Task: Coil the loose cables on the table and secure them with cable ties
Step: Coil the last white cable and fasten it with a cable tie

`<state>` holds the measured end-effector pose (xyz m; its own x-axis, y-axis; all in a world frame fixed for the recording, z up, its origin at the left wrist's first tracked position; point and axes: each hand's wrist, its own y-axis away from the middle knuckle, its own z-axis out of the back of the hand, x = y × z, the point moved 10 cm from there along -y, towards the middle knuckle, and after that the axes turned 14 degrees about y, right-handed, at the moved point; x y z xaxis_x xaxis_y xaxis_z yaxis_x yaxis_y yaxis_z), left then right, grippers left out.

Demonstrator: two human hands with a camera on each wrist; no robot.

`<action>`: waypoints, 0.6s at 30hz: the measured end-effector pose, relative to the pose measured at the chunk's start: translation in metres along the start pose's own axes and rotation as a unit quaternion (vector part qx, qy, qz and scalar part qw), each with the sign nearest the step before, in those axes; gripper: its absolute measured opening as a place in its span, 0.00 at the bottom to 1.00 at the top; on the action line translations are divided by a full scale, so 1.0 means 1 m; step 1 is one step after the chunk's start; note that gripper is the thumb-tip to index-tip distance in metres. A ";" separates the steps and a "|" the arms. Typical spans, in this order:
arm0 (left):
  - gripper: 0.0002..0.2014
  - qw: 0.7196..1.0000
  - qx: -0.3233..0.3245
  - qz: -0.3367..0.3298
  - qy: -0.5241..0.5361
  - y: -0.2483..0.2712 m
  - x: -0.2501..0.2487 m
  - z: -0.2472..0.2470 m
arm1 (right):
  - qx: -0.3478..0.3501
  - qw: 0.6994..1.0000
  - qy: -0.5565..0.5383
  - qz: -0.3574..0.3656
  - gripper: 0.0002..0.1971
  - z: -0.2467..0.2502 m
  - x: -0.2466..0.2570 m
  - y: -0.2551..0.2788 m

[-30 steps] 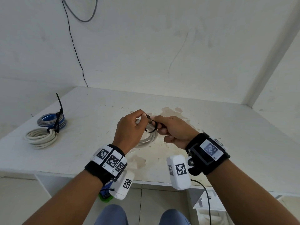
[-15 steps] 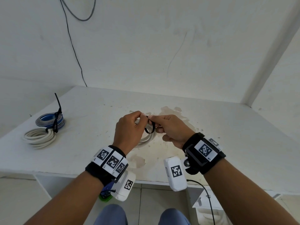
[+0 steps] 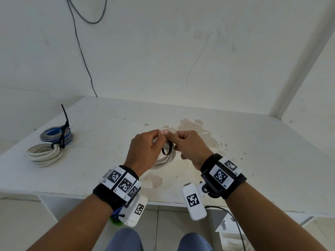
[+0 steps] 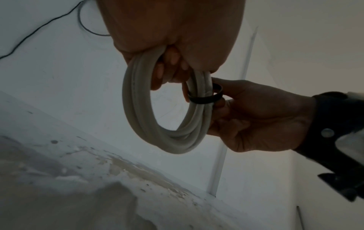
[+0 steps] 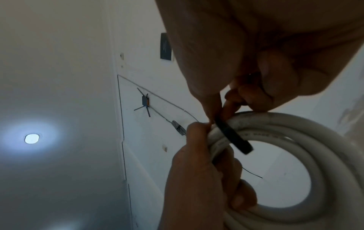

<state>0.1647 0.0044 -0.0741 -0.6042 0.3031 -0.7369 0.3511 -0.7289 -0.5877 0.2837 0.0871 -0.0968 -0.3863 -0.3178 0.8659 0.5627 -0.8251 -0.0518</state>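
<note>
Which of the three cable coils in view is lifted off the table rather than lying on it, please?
The white coil gripped by the left hand, with a loose black tie looped round it. The other white coil and the blue-grey coil lie tied on the table.

Black wristbands (image 3: 116, 193) with checkered white marker tags (image 3: 220, 175)

Thin black wire (image 3: 79, 48) runs down white wall (image 3: 181, 51); grey cable loop (image 3: 94, 19) hangs beside it.

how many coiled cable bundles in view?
3. White coil held in left hand; on the table's left, a tied blue-grey coil and tied white coil. None visibly hidden.
</note>
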 end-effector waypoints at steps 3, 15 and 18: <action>0.21 0.999 0.000 0.023 0.035 0.000 0.007 -0.001 | 0.014 1.000 0.019 -0.013 0.22 0.000 -0.001 0.000; 0.24 0.987 0.099 -0.008 0.125 0.007 -0.026 -0.020 | -0.031 0.990 -0.132 -0.035 0.07 0.018 -0.013 -0.012; 0.24 0.987 0.096 0.005 0.132 0.007 -0.028 -0.017 | -0.075 0.993 -0.085 0.017 0.09 0.029 -0.003 -0.012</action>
<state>0.1968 0.0011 -0.0635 -0.3853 0.4262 -0.8184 0.1992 -0.8276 -0.5248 0.2995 0.1113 -0.0848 -0.2328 -0.2746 0.9330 0.4531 -0.8795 -0.1457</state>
